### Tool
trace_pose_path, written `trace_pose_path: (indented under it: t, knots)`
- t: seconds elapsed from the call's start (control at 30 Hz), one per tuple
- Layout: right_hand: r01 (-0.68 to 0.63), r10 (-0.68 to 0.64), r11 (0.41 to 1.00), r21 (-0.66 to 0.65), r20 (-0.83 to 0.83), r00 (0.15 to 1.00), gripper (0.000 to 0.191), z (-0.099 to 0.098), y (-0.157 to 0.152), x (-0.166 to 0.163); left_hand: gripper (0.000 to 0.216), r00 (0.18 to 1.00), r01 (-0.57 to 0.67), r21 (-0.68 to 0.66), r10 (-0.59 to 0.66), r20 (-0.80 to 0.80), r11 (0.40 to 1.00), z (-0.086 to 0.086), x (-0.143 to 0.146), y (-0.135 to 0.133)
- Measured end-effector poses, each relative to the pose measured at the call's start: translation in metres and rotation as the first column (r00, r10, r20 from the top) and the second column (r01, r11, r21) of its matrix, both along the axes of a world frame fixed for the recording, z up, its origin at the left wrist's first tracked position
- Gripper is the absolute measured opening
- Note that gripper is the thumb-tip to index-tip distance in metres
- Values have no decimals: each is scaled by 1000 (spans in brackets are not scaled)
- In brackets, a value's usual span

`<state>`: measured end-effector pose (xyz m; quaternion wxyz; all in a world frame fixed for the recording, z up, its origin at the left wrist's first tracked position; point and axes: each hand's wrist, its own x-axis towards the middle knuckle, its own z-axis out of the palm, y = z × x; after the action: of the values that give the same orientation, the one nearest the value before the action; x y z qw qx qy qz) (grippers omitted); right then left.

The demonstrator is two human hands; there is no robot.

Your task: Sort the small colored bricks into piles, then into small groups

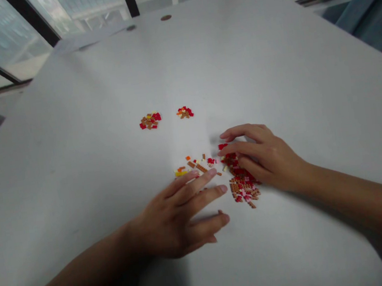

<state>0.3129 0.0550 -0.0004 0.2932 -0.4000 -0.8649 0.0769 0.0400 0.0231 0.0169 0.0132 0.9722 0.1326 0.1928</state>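
Observation:
A heap of small building bricks (243, 187), mostly red and brown with some pink, lies at the middle of the white table. My right hand (265, 157) rests over the heap's right side, fingers apart and slightly bent, covering part of it. To the left, my left hand (182, 213) is spread above looser pieces, with nothing visible in its fingers. Beyond its fingertips lie a brown brick strip (201, 167), yellow bricks (181, 173) and an orange piece (188, 158). Whatever lies beneath the left palm is hidden.
Farther back on the table (290, 70) sit two small piles: a left pile (150, 121) of brown, red and yellow bricks, and a smaller right pile (185, 112). Two round dark spots mark the far edge. Windows stand behind, with a blue curtain (375, 13) at right.

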Motion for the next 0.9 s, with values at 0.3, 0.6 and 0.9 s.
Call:
trace_pose_path:
  t: [0.3,0.6,0.9]
  knots:
    - [-14,14,1000,6,-4,1000,29,4,-1,1,46,953,-301,18,301,-13,953,-4,-3,3]
    - [-6,2,998,-55,-70,998,31,6,2,2,75,980,-92,-67,78,-180,994,0,11,-7]
    - [-60,59,998,-31,-29,998,27,12,2,4,75,980,-60,-106,38,-196,993,-1,17,-11]
